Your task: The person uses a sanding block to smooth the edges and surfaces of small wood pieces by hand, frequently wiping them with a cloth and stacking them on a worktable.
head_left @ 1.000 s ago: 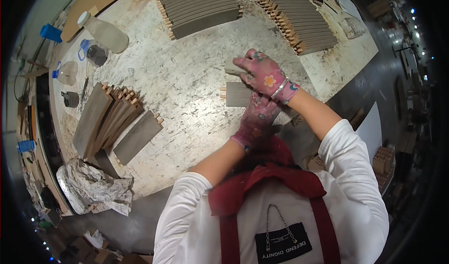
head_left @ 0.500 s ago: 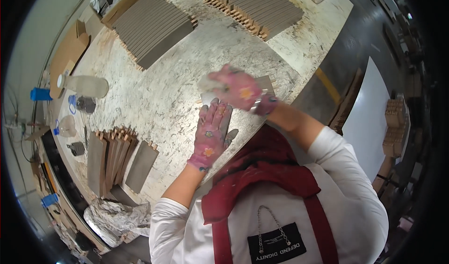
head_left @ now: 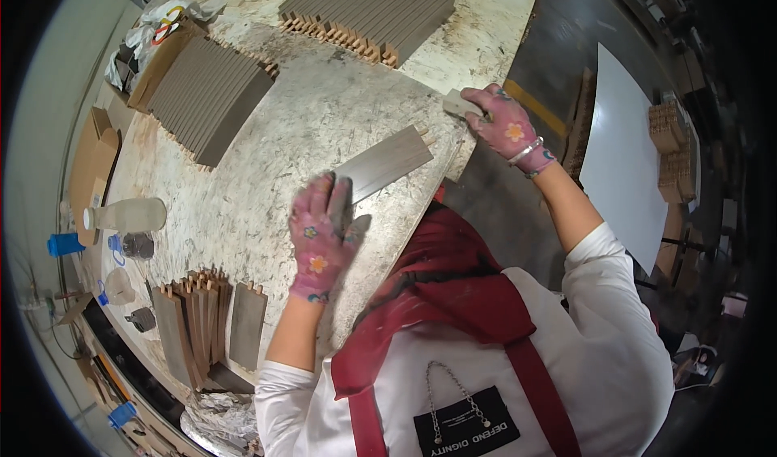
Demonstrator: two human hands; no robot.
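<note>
A grey wooden slat [head_left: 388, 162] lies flat on the worktable with small wooden dowels sticking out of its right end. At its left end rests my left hand [head_left: 318, 238] in a pink flowered glove, fingers stretched out and lying over that end, not wrapped round it. My right hand [head_left: 510, 131], gloved alike, is closed on a light grey block [head_left: 462, 105] that resembles a sanding sponge. It is at the table's right edge, beyond the doweled end and apart from the slat.
Two rows of grey doweled slats [head_left: 210, 97] [head_left: 368, 12] lie at the back. Several more slats [head_left: 190, 323] lean together at the left, beside a single slat [head_left: 248, 324]. Bottles [head_left: 129, 214] and a cardboard piece [head_left: 93, 161] line the left edge. A white panel [head_left: 623, 157] stands right.
My right hand has moved off the slat to the right with the block, uncovering the slat's surface. My left hand stays at the slat's left end. The whole view has shifted.
</note>
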